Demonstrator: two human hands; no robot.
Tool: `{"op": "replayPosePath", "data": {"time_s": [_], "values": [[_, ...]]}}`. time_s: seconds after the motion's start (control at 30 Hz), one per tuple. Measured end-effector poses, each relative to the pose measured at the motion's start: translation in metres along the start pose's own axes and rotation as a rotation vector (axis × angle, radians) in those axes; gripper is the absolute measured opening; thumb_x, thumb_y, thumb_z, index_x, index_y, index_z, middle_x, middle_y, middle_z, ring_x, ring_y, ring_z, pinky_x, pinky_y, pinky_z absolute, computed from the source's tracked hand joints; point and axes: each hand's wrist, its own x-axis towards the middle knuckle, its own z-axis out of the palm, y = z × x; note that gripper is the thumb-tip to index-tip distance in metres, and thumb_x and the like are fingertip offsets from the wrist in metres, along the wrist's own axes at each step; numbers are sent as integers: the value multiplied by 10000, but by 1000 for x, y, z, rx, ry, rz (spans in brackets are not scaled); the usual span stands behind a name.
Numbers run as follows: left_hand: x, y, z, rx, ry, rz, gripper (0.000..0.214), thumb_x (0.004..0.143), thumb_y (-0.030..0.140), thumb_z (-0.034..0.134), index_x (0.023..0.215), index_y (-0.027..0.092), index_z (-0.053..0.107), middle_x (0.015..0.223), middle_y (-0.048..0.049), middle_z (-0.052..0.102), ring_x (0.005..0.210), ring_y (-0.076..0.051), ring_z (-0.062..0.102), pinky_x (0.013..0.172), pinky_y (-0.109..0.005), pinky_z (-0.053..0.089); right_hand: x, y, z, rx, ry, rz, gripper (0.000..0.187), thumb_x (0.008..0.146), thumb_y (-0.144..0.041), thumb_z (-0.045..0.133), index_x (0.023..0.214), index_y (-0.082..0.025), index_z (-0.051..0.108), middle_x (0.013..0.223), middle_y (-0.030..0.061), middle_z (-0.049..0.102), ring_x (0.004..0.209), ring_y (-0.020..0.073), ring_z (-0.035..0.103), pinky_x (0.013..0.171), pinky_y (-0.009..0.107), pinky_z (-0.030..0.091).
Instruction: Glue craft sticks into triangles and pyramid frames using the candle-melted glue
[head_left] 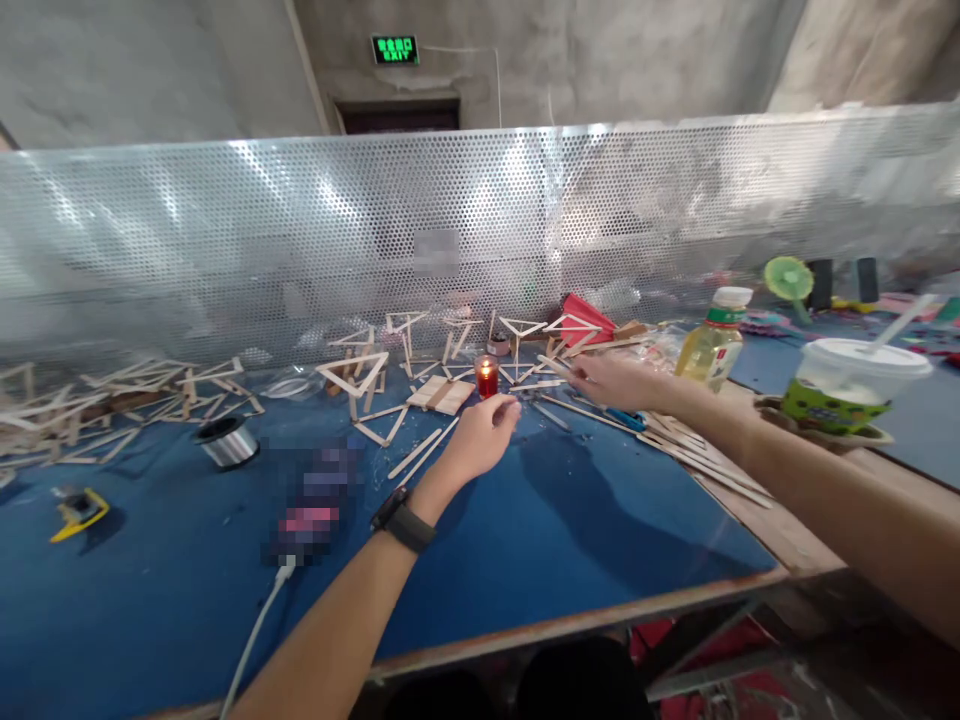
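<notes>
A lit red candle [487, 380] in a small glass burns on the blue tabletop. Just in front of it is my left hand [484, 437], its fingers curled together; whatever they pinch is hidden. To the right, my right hand [609, 378] is closed around a pale wooden craft stick [553, 365], whose end points left. Small stick frames [356, 378] with triangular tops stand behind and left of the candle. Beside the candle lies a flat square of joined sticks [441, 395]. Two loose craft sticks [415, 453] rest left of my left hand.
A wire spool [226, 442], a cabled phone [315, 505] and a yellow-edged tool [79, 512] lie left. A drink bottle [711, 345] and lidded cup [847, 385] stand right, near more sticks [712, 465]. A perforated metal screen [300, 240] borders the back.
</notes>
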Motion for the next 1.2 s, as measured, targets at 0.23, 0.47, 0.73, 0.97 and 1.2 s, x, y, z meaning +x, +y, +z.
{"op": "replayPosePath", "data": {"time_s": [0.23, 0.47, 0.73, 0.97, 1.2], "values": [[7, -10, 6, -499, -4, -263, 159, 1026, 260, 569, 996, 137, 665, 998, -97, 775, 930, -206, 766, 872, -359, 619, 3, -72, 27, 764, -400, -218, 377, 927, -545, 580, 968, -205, 736, 807, 33, 726, 687, 163, 661, 498, 223, 418], [6, -2, -10, -462, -14, -380, 75, 984, 190, 644, 960, 120, 634, 974, -134, 780, 871, -193, 770, 852, -360, 631, 23, -3, 15, 159, 60, -52, 232, 884, -350, 617, 905, -223, 810, 906, 40, 789, 834, 207, 694, 722, 278, 462], [1, 9, -8, -335, -65, -447, 239, 903, 148, 742, 1090, 83, 609, 880, -117, 760, 751, -189, 749, 727, -352, 647, 12, 65, 36, 39, -56, 190, 487, 757, -511, 764, 1096, -168, 695, 1058, 97, 757, 911, 241, 698, 736, 291, 491], [4, -6, -7, -154, -70, -399, 186, 906, 193, 739, 1018, 59, 674, 679, -51, 711, 530, -145, 665, 558, -278, 581, 10, 74, 40, 141, -15, 128, 356, 801, -474, 718, 1009, -187, 696, 987, 87, 758, 862, 231, 695, 713, 294, 491], [5, -16, -7, -68, -120, -316, 203, 932, 256, 711, 1009, 69, 724, 655, -41, 694, 504, -137, 637, 508, -247, 527, 17, 86, 54, 108, 111, -37, 234, 833, -311, 650, 1034, -203, 702, 947, 70, 751, 804, 215, 664, 704, 293, 460]]}}
